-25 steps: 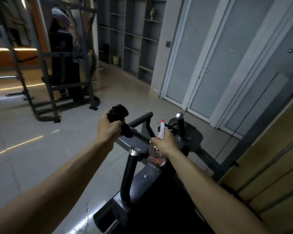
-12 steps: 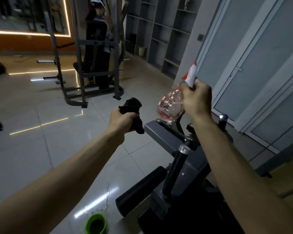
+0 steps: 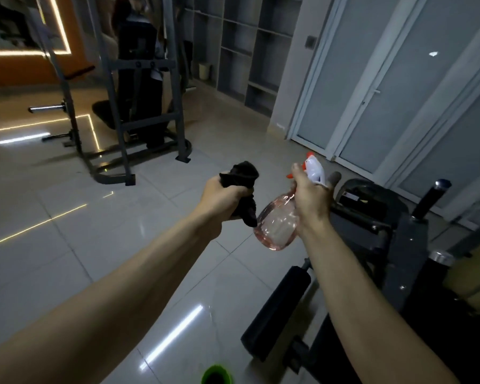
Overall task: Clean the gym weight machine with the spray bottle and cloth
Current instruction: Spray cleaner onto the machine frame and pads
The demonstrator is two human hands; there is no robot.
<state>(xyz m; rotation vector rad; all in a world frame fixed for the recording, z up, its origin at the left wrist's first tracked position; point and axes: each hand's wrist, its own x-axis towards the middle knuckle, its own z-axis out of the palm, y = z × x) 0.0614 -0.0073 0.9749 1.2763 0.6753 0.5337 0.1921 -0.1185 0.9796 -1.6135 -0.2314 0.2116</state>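
My left hand (image 3: 222,199) grips a bunched black cloth (image 3: 240,176), held out over the tiled floor. Beside it my right hand (image 3: 312,199) holds a clear pink spray bottle (image 3: 276,225) by its neck, the white and orange spray head (image 3: 313,169) sticking up above my fingers. The bottle hangs tilted, its round body close to the cloth's lower end. The dark grey weight machine (image 3: 394,245) stands to the right, below and behind my right arm, with a black foam roller (image 3: 275,309) and upright chrome-capped posts (image 3: 432,198).
A grey steel rack (image 3: 147,115) with a person standing behind it is at the back left. Open shelving (image 3: 241,51) and frosted glass doors (image 3: 372,87) line the far wall. A green-rimmed cup (image 3: 216,374) sits on the floor at the bottom edge.
Both hands lifted off the machine and swung left, out over the floor. The spray bottle rose, then came down close to the cloth. The view turned left and down.
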